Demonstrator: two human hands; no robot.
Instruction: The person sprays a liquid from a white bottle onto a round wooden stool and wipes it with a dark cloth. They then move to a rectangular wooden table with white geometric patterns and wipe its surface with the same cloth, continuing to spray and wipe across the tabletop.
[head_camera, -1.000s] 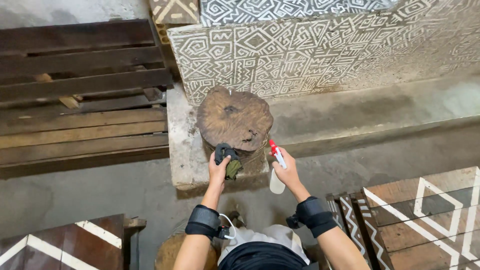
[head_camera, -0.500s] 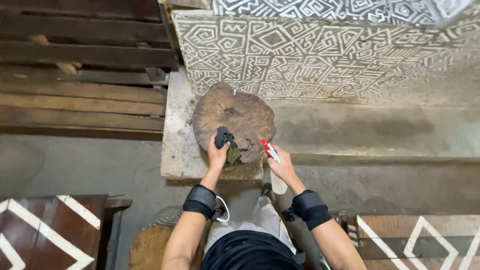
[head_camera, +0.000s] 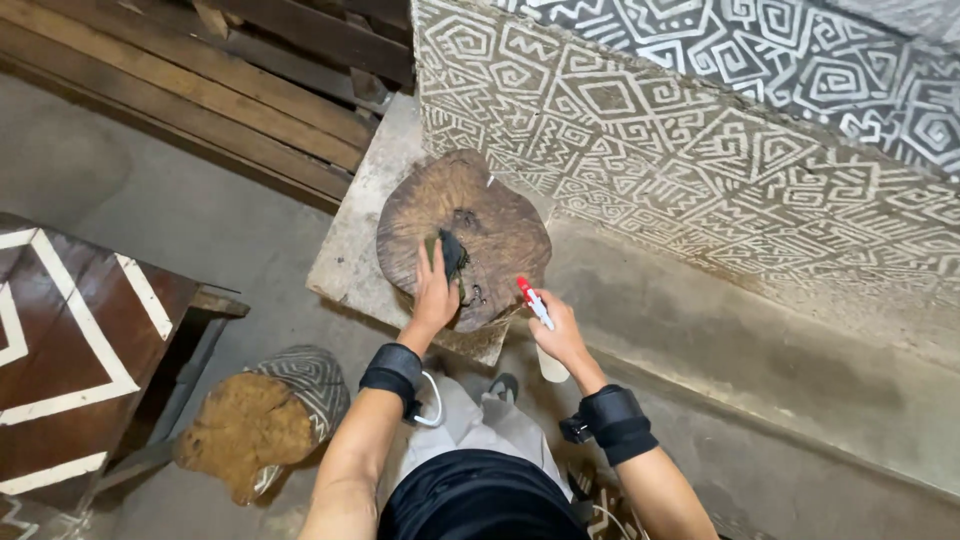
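Observation:
A round dark-brown wooden slab (head_camera: 470, 215) with an uneven edge lies on a pale stone block (head_camera: 355, 250). My left hand (head_camera: 437, 295) presses a dark cloth (head_camera: 450, 255) onto the slab's middle. Just off the slab's near right edge, my right hand (head_camera: 560, 335) grips a white spray bottle (head_camera: 548, 362) with a red and white nozzle (head_camera: 533, 300). The nozzle points toward the slab. Both wrists wear black bands.
A wall with white geometric patterns (head_camera: 700, 150) rises behind the slab. Dark wooden planks (head_camera: 250, 90) lie at the upper left. A brown table with white lines (head_camera: 70, 350) stands at the left, and a patterned stump stool (head_camera: 260, 420) sits beside my knees.
My left hand slid the cloth from the slab's near edge up onto its middle. The camera view swung left and tilted. The right hand kept the bottle beside the slab.

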